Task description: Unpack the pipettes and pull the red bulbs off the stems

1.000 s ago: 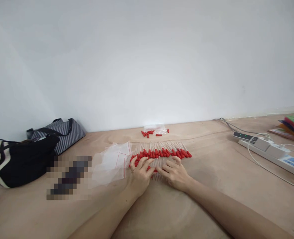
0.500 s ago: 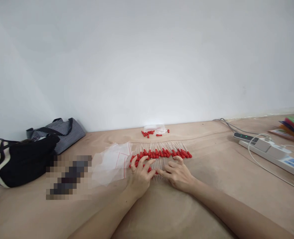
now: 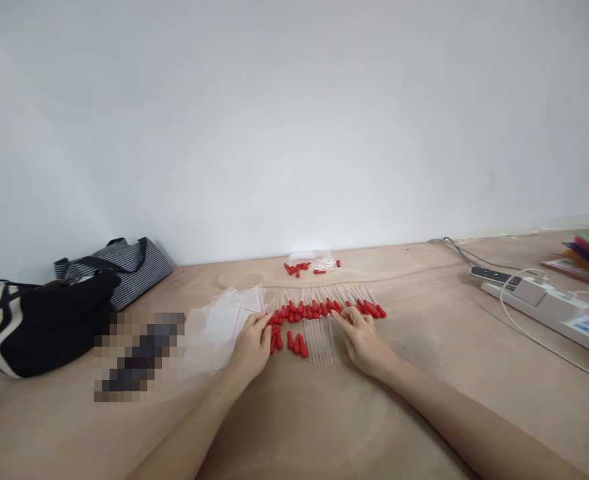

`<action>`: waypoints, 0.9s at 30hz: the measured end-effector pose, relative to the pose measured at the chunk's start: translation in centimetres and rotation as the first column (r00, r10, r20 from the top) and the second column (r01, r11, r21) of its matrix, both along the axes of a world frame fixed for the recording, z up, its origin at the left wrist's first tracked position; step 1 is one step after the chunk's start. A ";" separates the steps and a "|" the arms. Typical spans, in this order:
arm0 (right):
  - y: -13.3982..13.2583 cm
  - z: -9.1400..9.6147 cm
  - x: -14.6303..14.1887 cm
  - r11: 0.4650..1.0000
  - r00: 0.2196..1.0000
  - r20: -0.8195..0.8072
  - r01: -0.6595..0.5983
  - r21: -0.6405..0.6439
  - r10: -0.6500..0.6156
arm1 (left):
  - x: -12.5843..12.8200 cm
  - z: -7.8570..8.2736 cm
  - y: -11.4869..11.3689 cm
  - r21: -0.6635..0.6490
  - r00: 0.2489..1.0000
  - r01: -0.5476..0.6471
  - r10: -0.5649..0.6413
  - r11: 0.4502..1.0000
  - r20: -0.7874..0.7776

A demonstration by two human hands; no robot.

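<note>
My left hand [image 3: 254, 340] is at the left end of the red rubber bulbs. Its fingers are drawn together on one bulb, which they partly cover. A few loose red bulbs [image 3: 298, 345] lie just right of it. My right hand [image 3: 363, 339] pinches the upper end of a thin clear tube [image 3: 332, 343], right of several similar tubes [image 3: 317, 341] lying side by side. Behind both hands runs a row of droppers [image 3: 319, 309], with red bulbs toward me and pale tubes pointing to the wall.
Clear zip bags [image 3: 224, 320] with red lines lie left of the droppers. More red bulbs [image 3: 297, 268] lie by a small clear bag [image 3: 309, 256] near the wall. Dark bags [image 3: 59, 320] stand at left, and a power strip [image 3: 554, 313] with cables is at right.
My hands have moved apart: the left went left to the end of the bulbs, the right slightly up. The loose bulbs and tubes between them now show.
</note>
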State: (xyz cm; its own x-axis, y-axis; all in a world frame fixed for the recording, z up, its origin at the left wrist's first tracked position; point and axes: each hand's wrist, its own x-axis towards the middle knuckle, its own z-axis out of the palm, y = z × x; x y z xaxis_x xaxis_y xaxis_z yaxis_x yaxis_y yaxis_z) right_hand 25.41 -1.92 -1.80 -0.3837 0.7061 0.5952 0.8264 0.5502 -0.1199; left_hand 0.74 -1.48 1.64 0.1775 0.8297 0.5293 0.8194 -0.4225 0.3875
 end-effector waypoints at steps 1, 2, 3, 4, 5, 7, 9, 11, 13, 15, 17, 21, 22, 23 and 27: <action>-0.1 -0.1 -0.1 1.000 1.000 0.002 0.005 -0.013 -0.005 | -0.5 0.1 0.1 -0.041 1.000 -0.021 0.020 0.999 -0.015; -0.1 -0.2 -0.2 1.000 1.000 -0.003 0.018 -0.025 -0.018 | -0.9 0.2 0.1 -0.082 0.999 -0.037 0.034 0.996 -0.029; -0.2 -0.2 -0.2 0.999 0.999 -0.012 0.039 -0.038 -0.039 | -1.2 0.3 0.1 -0.120 0.998 -0.050 0.046 0.992 -0.035; -0.3 -0.3 -0.2 0.997 0.997 -0.022 0.067 -0.048 -0.068 | -1.4 0.4 0.0 -0.155 0.998 -0.061 0.057 0.986 -0.033; -0.4 -0.3 -0.3 0.994 0.995 -0.029 0.096 -0.056 -0.097 | -1.4 0.6 -0.1 -0.188 0.998 -0.069 0.065 0.980 -0.023; -0.5 -0.3 -0.3 0.987 0.989 -0.024 0.145 -0.069 -0.147 | -1.2 0.9 -0.3 -0.243 0.997 -0.068 0.075 0.968 0.016; -0.6 -0.3 -0.5 0.982 0.985 -0.012 0.169 -0.088 -0.170 | -0.8 1.0 -0.6 -0.273 0.996 -0.047 0.066 0.961 0.061; -0.6 -0.3 -0.8 0.981 0.986 -0.016 0.162 -0.111 -0.165 | -0.2 1.1 -0.8 -0.281 0.994 -0.016 0.045 0.960 0.098; -0.7 -0.2 -1.2 0.983 0.990 -0.047 0.125 -0.134 -0.133 | 0.3 0.9 -1.0 -0.272 0.993 0.007 0.024 0.962 0.111; -0.9 -0.2 -1.6 0.984 0.991 -0.091 0.081 -0.157 -0.096 | 0.7 0.5 -1.1 -0.238 0.996 0.012 0.009 0.971 0.087; -1.2 0.0 -2.0 0.981 0.990 -0.124 0.042 -0.189 -0.067 | 1.1 0.2 -1.1 -0.177 0.999 0.014 -0.007 0.984 0.039; -1.9 0.5 -2.6 0.968 0.992 -0.121 0.004 -0.252 -0.035 | 1.6 -0.3 -1.0 -0.061 0.999 0.035 -0.037 0.998 -0.029; -2.0 0.6 -2.6 0.966 0.993 -0.118 -0.003 -0.258 -0.029 | 1.6 -0.3 -0.9 -0.047 0.999 0.040 -0.042 0.998 -0.031; -2.0 0.8 -2.6 0.966 0.993 -0.116 -0.009 -0.258 -0.022 | 1.6 -0.4 -0.9 -0.039 0.999 0.045 -0.046 0.998 -0.028; -1.3 1.4 -1.6 0.982 0.993 -0.093 0.049 -0.181 -0.067 | 1.5 -0.3 -0.9 -0.014 0.997 0.070 -0.070 0.997 -0.030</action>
